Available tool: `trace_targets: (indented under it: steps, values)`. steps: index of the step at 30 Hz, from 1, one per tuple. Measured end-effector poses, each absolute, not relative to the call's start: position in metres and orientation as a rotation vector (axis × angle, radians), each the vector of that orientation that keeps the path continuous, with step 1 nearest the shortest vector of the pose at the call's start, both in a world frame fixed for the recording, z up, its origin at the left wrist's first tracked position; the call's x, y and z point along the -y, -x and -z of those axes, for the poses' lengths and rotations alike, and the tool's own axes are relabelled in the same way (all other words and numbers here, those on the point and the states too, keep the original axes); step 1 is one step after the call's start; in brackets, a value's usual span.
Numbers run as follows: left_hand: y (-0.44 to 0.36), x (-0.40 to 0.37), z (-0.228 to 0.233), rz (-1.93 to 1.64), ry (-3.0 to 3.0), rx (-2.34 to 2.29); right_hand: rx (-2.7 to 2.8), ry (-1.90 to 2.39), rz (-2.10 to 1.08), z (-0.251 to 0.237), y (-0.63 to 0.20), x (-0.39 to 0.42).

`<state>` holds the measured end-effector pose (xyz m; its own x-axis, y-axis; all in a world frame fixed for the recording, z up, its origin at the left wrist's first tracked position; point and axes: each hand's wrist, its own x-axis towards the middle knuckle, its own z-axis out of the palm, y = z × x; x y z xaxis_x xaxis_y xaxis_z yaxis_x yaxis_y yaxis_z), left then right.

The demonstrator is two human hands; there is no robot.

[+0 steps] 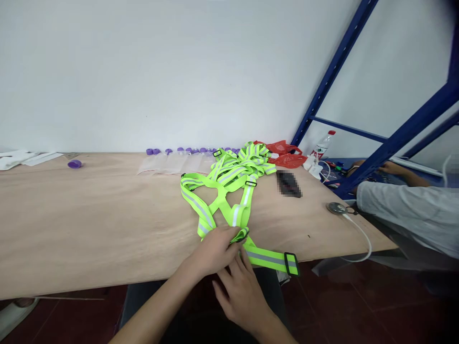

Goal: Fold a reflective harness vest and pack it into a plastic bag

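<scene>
A fluorescent yellow-green reflective vest [222,197] made of straps with grey stripes lies spread on the table. My left hand [217,251] is closed on a folded strap end of it, with a dark edge showing above the fingers. Just below, my right hand [245,296] has its fingers stretched out and a little apart. Its fingertips reach up beside the left hand under the strap, partly hidden. To the right, a waist strap with a black buckle [291,263] hangs slightly over the table's front edge.
More reflective straps [247,160] are heaped behind the vest, beside a red plastic bag [287,155]. Clear plastic bags [175,163] and several purple rolls lie by the wall. A blurred dark object [289,183], a cabled round device [337,208] and a blue rack [330,71] stand right, near another person's sleeve [405,210].
</scene>
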<state>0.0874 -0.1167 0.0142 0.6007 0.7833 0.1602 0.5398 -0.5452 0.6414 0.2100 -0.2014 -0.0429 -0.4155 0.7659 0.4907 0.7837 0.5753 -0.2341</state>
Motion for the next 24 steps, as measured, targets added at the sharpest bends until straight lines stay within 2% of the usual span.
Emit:
trace_targets:
  steps: [6,12,19,24]
  values:
    - [-0.079,0.120,-0.002,-0.590,-2.366,-0.932,2.211,1.051,0.244,0.037,-0.255,0.204]
    - [-0.096,0.133,0.009,-0.418,-2.632,-1.179,2.124,1.096,0.361,0.045,-0.299,0.197]
    - [-0.098,0.138,0.010,-0.425,-2.680,-1.179,2.079,1.131,0.397,0.050,-0.299,0.184]
    - [-0.093,0.138,0.015,-0.533,-2.598,-1.182,2.229,0.992,0.517,0.050,-0.299,0.172]
